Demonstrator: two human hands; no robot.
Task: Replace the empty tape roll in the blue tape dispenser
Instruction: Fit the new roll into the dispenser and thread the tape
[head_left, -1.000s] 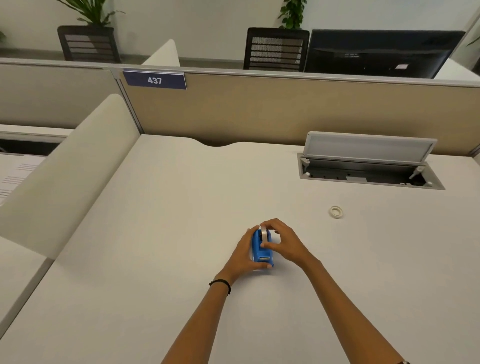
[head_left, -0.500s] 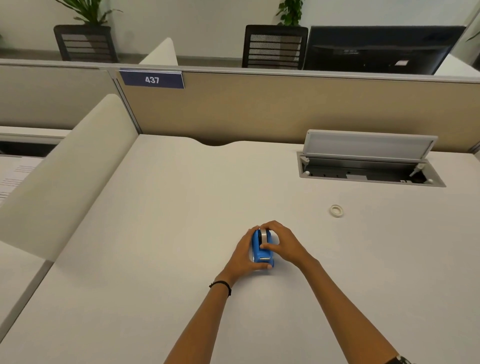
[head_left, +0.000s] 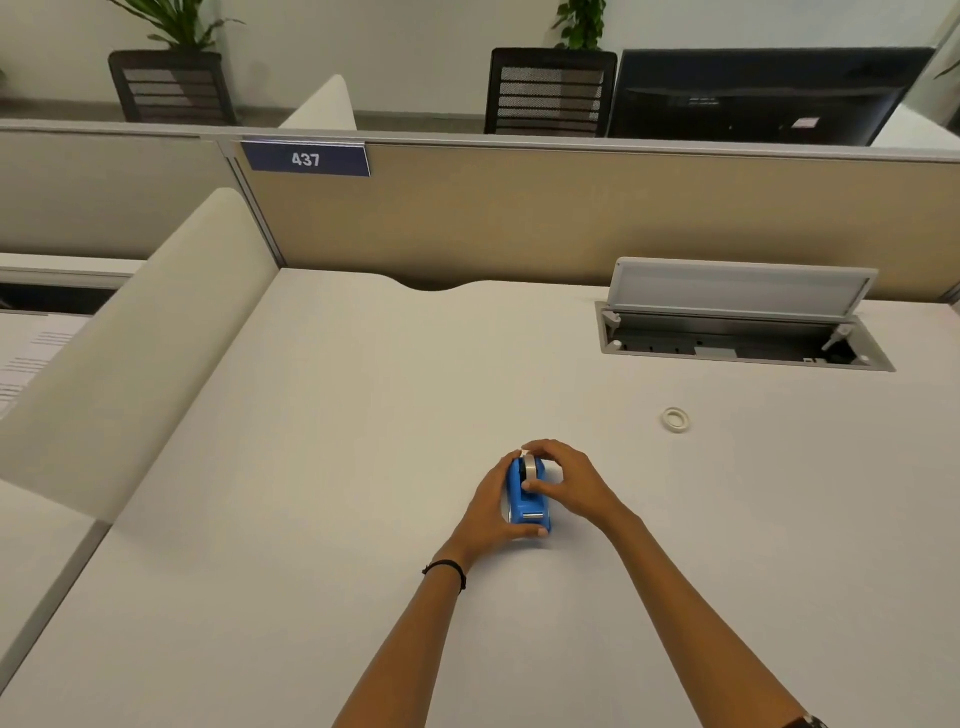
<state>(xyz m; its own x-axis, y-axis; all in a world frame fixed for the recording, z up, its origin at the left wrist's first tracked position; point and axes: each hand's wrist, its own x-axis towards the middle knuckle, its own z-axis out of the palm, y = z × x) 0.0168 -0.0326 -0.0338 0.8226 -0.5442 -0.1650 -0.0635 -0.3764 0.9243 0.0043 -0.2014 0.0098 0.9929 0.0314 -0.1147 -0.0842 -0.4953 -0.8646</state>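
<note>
Blue tape dispenser (head_left: 525, 496): small, glossy moulded plastic, rounded body, standing on the tabletop (head_left: 311, 519) roughly midway between left and right edges, nearer the front edge than the back. A pale metallic strip shows at its near end. Seated in its top is a tape roll (head_left: 530, 466), a narrow whitish-grey wheel standing on edge.

Left hand (head_left: 488, 512): wrapped around the dispenser's left flank, thumb curled under the near end, fingers hidden behind the body; gripping the dispenser. A thin black band (head_left: 447, 569) circles that wrist.

Right hand (head_left: 563, 483): arched over the top from the right, thumb tip pressed on the roll's near side, index finger curved over its far rim; pinching the roll.

Second ring (head_left: 676, 419): small, flat, whitish, thin-walled, lying on the tabletop well apart from the hands, toward the right and back. Cannot tell whether it carries tape.

Tabletop: matte off-white laminate, smooth, with a shallow curved notch in its back edge. Near the back right corner, a rectangular grey metal cable hatch (head_left: 737, 332), lid tilted up. Behind the back edge, a tan fabric partition (head_left: 571, 218) with a navy plate (head_left: 306, 159) reading 437.
</note>
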